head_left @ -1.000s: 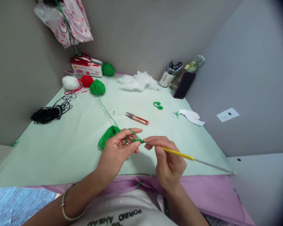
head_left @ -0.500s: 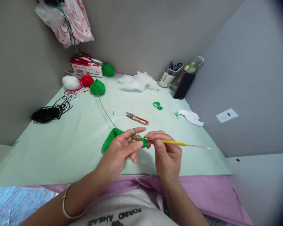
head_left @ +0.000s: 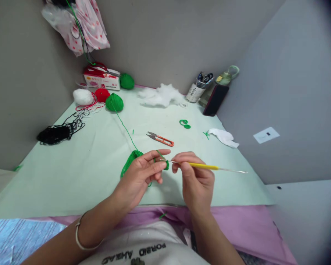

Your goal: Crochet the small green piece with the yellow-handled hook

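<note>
My left hand (head_left: 142, 176) pinches a small green crochet piece (head_left: 166, 164) between thumb and fingers, with green yarn looped over the forefinger. My right hand (head_left: 194, 180) grips a crochet hook with a yellow handle (head_left: 206, 166); its metal tip sits at the green piece and its bare metal end points right. A loose bundle of green yarn (head_left: 129, 163) lies on the pale green table (head_left: 79, 173) just behind my left hand. A strand runs from it to a green yarn ball (head_left: 114, 102) farther back.
Orange thread snips (head_left: 161, 138) lie behind my hands. Small green crochet bits (head_left: 184, 123) and a white piece (head_left: 223, 136) lie to the right. Black yarn (head_left: 55, 133), white and red balls, a box, white stuffing (head_left: 161, 95), a jar and a bottle line the back.
The hook's handle has swung up from slanting down-right to nearly level. My hands have drawn closer around the green piece, and my left fingers have closed on it.
</note>
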A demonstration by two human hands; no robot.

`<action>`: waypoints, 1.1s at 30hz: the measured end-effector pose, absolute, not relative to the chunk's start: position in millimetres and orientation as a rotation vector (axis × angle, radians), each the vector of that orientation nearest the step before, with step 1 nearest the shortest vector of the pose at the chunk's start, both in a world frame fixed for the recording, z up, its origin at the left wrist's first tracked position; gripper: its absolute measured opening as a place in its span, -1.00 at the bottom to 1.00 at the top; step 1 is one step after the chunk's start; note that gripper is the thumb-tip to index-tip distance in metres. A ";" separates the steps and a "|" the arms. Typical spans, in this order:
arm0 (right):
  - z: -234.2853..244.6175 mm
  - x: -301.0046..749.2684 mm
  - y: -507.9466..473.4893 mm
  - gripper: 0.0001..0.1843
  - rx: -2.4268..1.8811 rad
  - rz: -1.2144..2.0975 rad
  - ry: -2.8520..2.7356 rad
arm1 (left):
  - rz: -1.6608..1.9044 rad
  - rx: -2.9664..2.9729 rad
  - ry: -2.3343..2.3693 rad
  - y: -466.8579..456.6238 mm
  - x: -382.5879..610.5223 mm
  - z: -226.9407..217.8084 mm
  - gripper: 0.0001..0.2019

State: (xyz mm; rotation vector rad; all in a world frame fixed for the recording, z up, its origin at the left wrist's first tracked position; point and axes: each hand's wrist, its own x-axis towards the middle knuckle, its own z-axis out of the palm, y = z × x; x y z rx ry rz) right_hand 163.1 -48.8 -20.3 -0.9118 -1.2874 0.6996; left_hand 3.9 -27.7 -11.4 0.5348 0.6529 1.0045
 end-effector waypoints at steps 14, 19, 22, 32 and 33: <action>-17.3 166.3 -39.6 -0.78 -0.817 1.182 -0.973 | 1.002 0.630 0.678 -33.7 1.9 -4.8 -0.78; -15.7 166.8 -46.6 -0.78 -0.870 0.971 -1.135 | 1.049 0.748 0.772 -35.7 0.2 -7.1 -0.81; -16.5 165.7 -54.4 -0.78 -0.929 0.706 -1.315 | 1.104 0.835 0.823 -37.2 0.6 -10.5 -0.78; -27.6 163.4 -59.5 -0.68 -0.999 0.118 -1.671 | 0.981 0.552 0.711 -34.9 3.1 -8.7 -0.57; -26.0 163.6 -57.7 -0.71 -0.973 0.227 -1.581 | 0.954 0.504 0.686 -33.2 1.7 -8.2 -0.60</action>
